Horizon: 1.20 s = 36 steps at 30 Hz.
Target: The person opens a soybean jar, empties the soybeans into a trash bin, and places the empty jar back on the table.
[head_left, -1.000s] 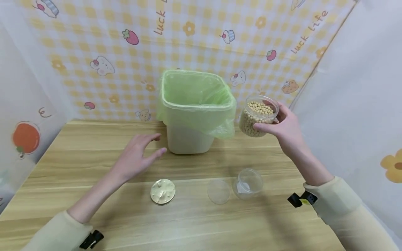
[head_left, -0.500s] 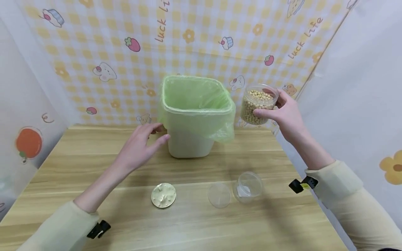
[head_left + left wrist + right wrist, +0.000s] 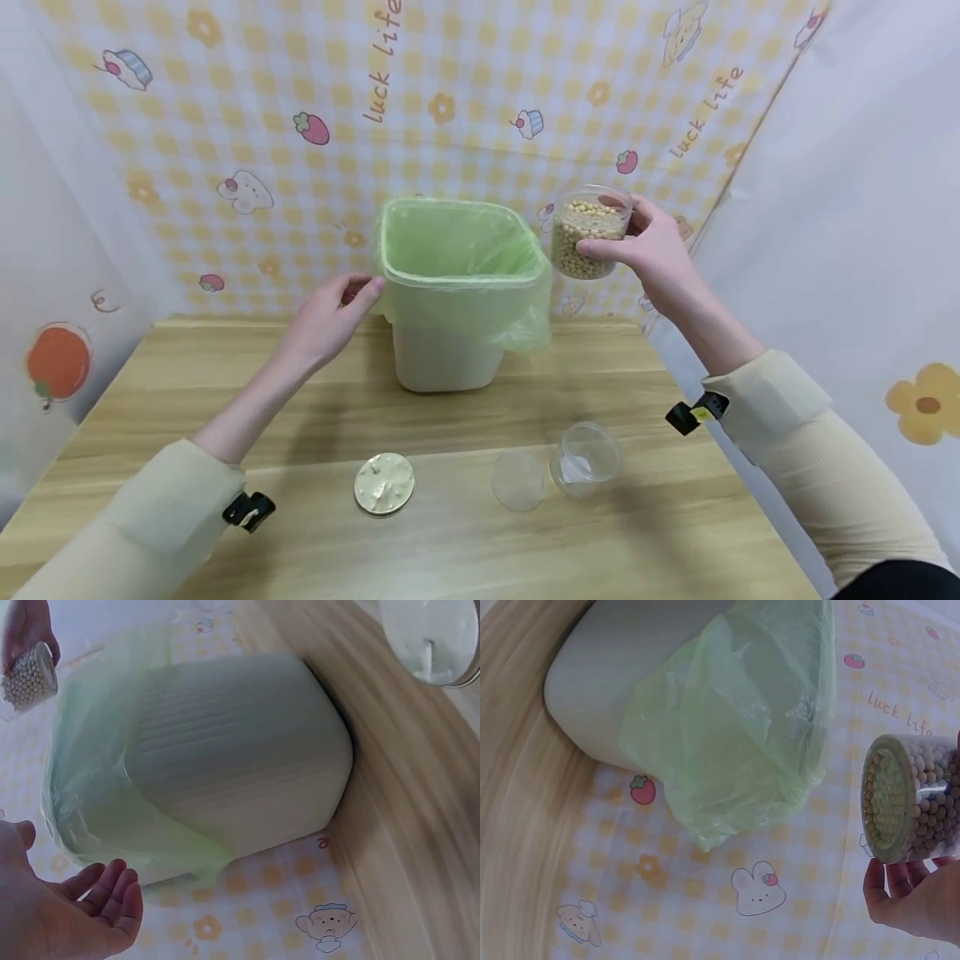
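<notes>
My right hand [image 3: 660, 254] grips a clear plastic jar [image 3: 588, 250] from its right side, thumb across the front. The jar is lidless, stands nearly upright in the air and holds pale round beans [image 3: 581, 225], which look like soybeans. Left of it stands a whitish bin [image 3: 446, 362] lined with a thin green bag [image 3: 468, 310] folded over the rim. My left hand [image 3: 326, 317] is at the bin's left rim; in the left wrist view its fingers [image 3: 112, 896] are loosely bent beside the bag, thumb apart, holding nothing.
On the wooden table [image 3: 465, 550] lie a gold round lid [image 3: 384, 484], a thin clear disc [image 3: 517, 481] and a second clear jar [image 3: 600, 454] with a white patch. A checked yellow cloth [image 3: 337, 167] hangs right behind the bin.
My left hand has risen and moved from left of the bin's body up to its rim. My right hand has lifted the jar and brought it closer to the bin's right rim.
</notes>
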Each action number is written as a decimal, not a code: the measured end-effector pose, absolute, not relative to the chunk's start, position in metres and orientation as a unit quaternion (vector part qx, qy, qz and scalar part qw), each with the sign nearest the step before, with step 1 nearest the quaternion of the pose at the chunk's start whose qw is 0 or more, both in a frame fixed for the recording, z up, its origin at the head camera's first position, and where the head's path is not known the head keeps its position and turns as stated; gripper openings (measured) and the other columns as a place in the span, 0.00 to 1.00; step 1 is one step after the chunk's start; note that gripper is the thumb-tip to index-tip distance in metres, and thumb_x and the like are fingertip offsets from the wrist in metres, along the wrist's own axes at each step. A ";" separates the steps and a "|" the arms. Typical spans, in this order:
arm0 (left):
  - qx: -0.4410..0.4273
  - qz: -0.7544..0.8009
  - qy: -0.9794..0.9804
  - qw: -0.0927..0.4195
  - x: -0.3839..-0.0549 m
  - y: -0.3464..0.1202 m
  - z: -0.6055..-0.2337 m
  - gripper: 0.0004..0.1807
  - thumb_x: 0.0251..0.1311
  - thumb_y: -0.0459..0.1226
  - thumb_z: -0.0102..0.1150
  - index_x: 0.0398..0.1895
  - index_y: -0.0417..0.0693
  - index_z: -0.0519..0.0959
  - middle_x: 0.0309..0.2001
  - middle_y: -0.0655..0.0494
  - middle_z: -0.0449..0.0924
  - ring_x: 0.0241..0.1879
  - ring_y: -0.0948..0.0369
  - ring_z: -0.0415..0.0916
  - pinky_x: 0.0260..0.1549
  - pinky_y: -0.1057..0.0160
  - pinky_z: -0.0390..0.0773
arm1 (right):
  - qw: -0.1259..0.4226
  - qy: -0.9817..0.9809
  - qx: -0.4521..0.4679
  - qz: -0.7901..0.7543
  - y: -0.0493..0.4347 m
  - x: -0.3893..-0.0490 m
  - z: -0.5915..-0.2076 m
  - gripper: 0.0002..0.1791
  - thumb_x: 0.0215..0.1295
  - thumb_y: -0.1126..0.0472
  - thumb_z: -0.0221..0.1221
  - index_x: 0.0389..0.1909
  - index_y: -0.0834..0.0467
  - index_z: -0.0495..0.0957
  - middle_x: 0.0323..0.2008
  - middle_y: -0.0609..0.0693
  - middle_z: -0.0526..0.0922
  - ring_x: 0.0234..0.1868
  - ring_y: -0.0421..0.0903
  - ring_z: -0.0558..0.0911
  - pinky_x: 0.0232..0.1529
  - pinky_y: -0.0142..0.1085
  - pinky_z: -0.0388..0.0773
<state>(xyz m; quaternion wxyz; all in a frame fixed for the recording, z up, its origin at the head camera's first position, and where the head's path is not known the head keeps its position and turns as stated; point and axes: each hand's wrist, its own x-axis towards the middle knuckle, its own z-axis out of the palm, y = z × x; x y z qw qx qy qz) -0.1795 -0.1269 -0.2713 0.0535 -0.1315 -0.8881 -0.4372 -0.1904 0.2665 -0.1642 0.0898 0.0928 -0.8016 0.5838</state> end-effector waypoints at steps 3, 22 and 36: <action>-0.126 -0.438 -0.889 0.050 -0.187 -0.126 -0.267 0.44 0.73 0.67 0.37 0.74 0.41 0.67 0.68 0.39 0.74 0.67 0.43 0.72 0.67 0.40 0.70 | 0.090 -0.807 0.097 0.575 0.261 -0.199 -0.162 0.40 0.56 0.63 0.75 0.70 0.52 0.71 0.55 0.47 0.78 0.55 0.44 0.78 0.49 0.27 0.79; -0.069 -0.487 -0.869 0.047 -0.221 -0.105 -0.256 0.29 0.70 0.61 0.48 0.49 0.42 0.71 0.46 0.46 0.76 0.43 0.51 0.71 0.41 0.59 0.70 | 0.073 -0.848 0.107 0.514 0.230 -0.241 -0.149 0.43 0.55 0.56 0.76 0.71 0.55 0.69 0.55 0.47 0.78 0.56 0.44 0.78 0.55 0.34 0.77; -0.069 -0.545 -0.834 0.045 -0.229 -0.105 -0.266 0.18 0.66 0.48 0.51 0.46 0.43 0.70 0.43 0.49 0.71 0.40 0.54 0.68 0.38 0.62 0.70 | 0.043 -0.887 0.098 0.450 0.203 -0.260 -0.125 0.45 0.54 0.52 0.77 0.71 0.53 0.67 0.61 0.51 0.74 0.61 0.46 0.75 0.62 0.41 0.77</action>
